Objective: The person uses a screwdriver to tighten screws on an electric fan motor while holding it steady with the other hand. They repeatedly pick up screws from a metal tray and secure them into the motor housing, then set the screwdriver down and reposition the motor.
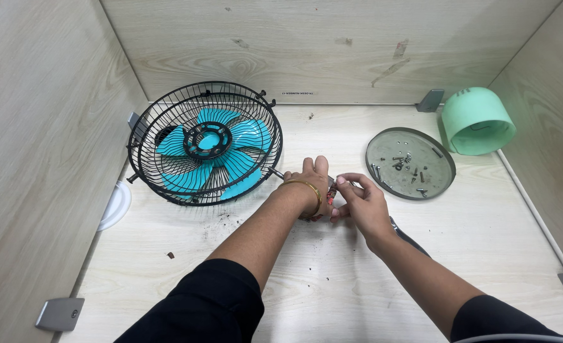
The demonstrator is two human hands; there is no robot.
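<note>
A small fan with a black wire cage (206,143) and turquoise blades (200,166) lies tilted at the left of the wooden table. My left hand (309,180), with a gold bangle on the wrist, is closed around a small part beside the cage's right edge, where a short metal stud sticks out. My right hand (357,202) meets it from the right, fingertips pinching a small red and metal piece between the two hands. What exactly they grip is mostly hidden by the fingers. A dark cable runs under my right wrist.
A round grey plate (411,164) holding several loose screws lies to the right. A mint-green cylindrical housing (477,121) lies on its side at the back right. A white disc (115,204) pokes out at the left wall. Wooden walls enclose three sides.
</note>
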